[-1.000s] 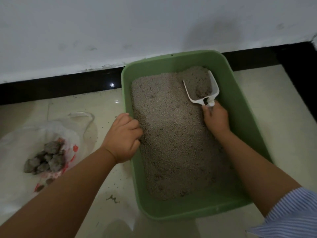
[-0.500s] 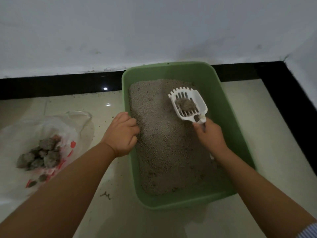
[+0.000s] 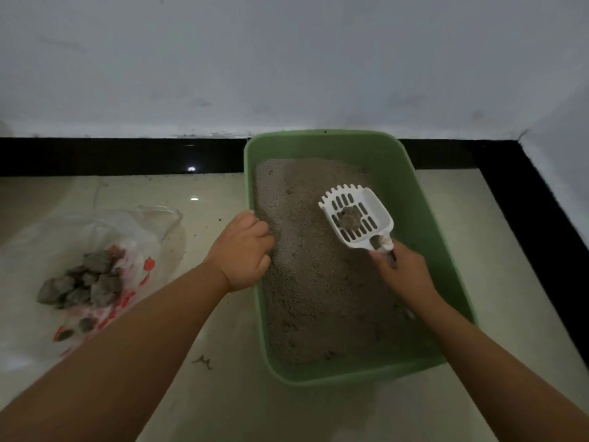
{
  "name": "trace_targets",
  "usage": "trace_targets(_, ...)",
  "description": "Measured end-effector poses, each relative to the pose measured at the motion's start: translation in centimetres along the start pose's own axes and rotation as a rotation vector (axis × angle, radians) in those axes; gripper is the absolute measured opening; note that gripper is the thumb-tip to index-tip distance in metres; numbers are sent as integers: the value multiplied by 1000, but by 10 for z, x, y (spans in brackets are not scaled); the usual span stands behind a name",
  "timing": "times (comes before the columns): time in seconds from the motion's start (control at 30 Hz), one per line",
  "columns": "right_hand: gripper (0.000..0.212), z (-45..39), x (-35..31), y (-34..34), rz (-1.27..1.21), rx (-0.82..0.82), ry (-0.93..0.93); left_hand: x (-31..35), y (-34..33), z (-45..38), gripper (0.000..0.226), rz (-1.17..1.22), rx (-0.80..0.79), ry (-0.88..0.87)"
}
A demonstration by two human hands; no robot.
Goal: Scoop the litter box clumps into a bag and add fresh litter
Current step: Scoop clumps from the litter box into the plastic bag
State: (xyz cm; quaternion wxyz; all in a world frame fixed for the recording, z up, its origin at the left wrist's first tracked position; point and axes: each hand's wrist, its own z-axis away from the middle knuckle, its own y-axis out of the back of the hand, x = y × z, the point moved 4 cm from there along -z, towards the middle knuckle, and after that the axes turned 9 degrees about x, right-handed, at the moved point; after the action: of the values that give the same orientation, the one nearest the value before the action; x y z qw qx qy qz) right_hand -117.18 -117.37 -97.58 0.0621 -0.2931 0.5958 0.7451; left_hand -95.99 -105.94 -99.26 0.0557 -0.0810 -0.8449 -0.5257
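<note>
Lifted clear of the litter since a second ago, when its blade was dug in near the far right of the box, the scoop now hangs above the grey bed with loose grains sifted out and one clump left on its slots. The right hand has its grip curled round the scoop's handle, holding it with the pan about level. The left hand is in much the same spot as before, its grip folded over the left rim of the green box, steadying it.

Litter fills the box, which stands on the floor close against the dark skirting at the far edge, near the far right corner of the room. Well to its left on the floor lies the open plastic bag, with a heap of earlier clumps on it. Stray grains and a small dark scrap dot the floor between bag and box.

My reading is that scooping is under way and this load is ready to go. The next move calls for carrying the scoop leftward over the rim and past the left arm, kept level so the clump does not roll off, then tipping it above the bag. Fresh litter comes later; no supply of it is in view.
</note>
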Motion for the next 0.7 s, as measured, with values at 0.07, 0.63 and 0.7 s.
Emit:
trace_targets(0.07,27,4,-9,2,-19,1,7,-1,9,7,32,15,17,60)
trace_targets(0.63,33,96,-227,-130,112,-430,727,-132,142,243,43,37,-126,1610)
trace_targets(0.7,36,107,-243,-149,199,-428,738,-132,144,255,26,51,-46,1578)
